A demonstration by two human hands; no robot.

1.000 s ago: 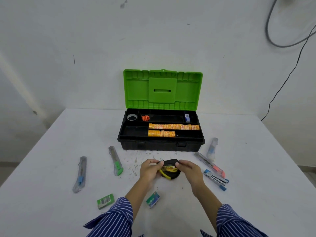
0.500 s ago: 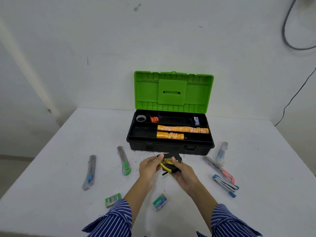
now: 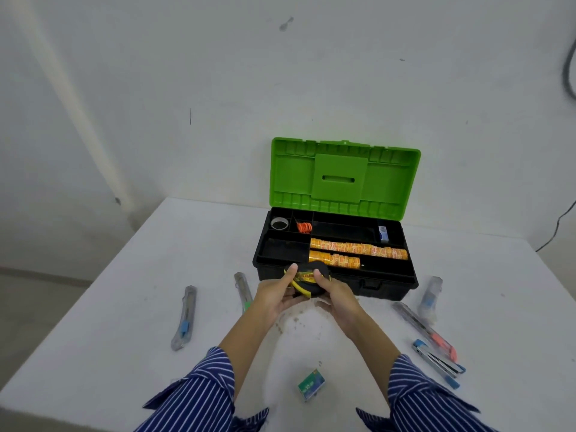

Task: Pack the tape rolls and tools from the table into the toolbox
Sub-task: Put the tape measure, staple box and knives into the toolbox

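Note:
A black toolbox (image 3: 386, 286) with its green lid (image 3: 343, 176) raised stands at the middle of the white table (image 3: 124, 307). Inside it lie two rows of orange tape rolls (image 3: 358, 247), a clear tape roll (image 3: 279, 223), an orange coil (image 3: 304, 227) and a small blue-white box (image 3: 383, 233). My left hand (image 3: 274, 294) and my right hand (image 3: 335, 294) both hold a black and yellow tape measure (image 3: 307, 280) just above the toolbox's front left edge.
On the table lie a blue utility knife (image 3: 184, 318), a green utility knife (image 3: 243, 289) partly behind my left wrist, a green staple box (image 3: 311, 385), an orange knife (image 3: 424, 330), a blue stapler (image 3: 436, 363) and a clear packet (image 3: 431, 296). Crumbs dot the table between my wrists.
Both hands have lifted the tape measure off the table and carried it forward to the toolbox's front edge. The camera view has tilted and shifted left.

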